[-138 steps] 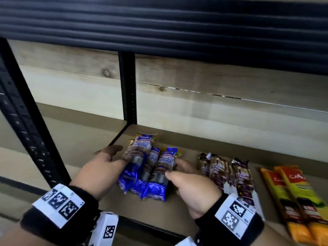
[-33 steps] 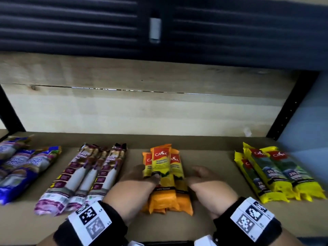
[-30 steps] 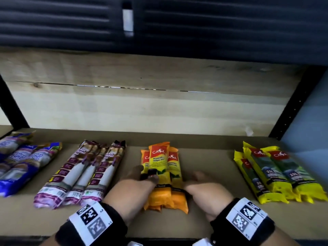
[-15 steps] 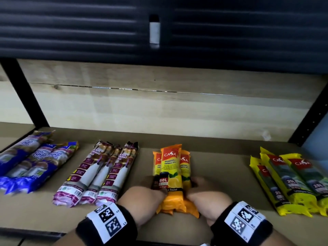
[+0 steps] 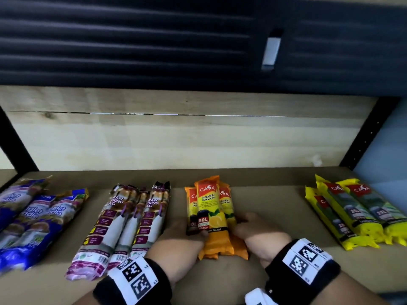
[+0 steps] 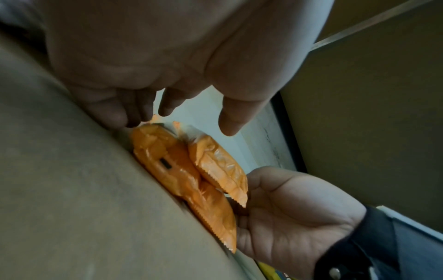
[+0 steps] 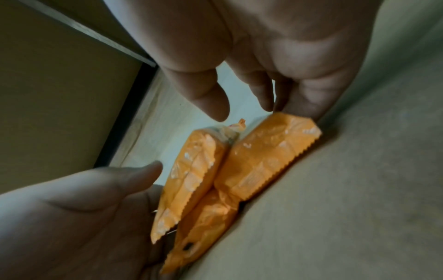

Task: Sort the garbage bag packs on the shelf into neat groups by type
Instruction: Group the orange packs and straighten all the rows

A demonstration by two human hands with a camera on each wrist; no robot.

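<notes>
I have both hands on the group of three orange plastic garbage bag packs [image 5: 212,219] at the middle of the brown board shelf [image 5: 271,216]. Over the last second the packs have slid a little toward the front edge and drawn tighter together, and my view has drifted so the whole row now shows. The left hand [image 5: 180,241] cups the left flank with fingers nearly straight along the side and the thumb lying over the top pack; the right hand [image 5: 259,234] mirrors it on the other flank, fingers relaxed and pressing, not wrapped round anything. From the wrist views I see two packs flat on the board and a third riding on top between them, so the stack is squared but not level.

I judge this as the tidying of the third group. The blue glossy packs [image 5: 33,219] at far left, the purple-and-white drawstring packs [image 5: 123,225] just beside my left wrist, and the yellow packs [image 5: 352,214] well apart on the right each lie with their own kind, so the sorting looks nearly done.

Behind the shelf runs a pale wooden back panel [image 5: 176,139] with a thin crack, above it a dark ribbed underside [image 5: 154,40], and black metal uprights [image 5: 365,133] at the sides.
</notes>
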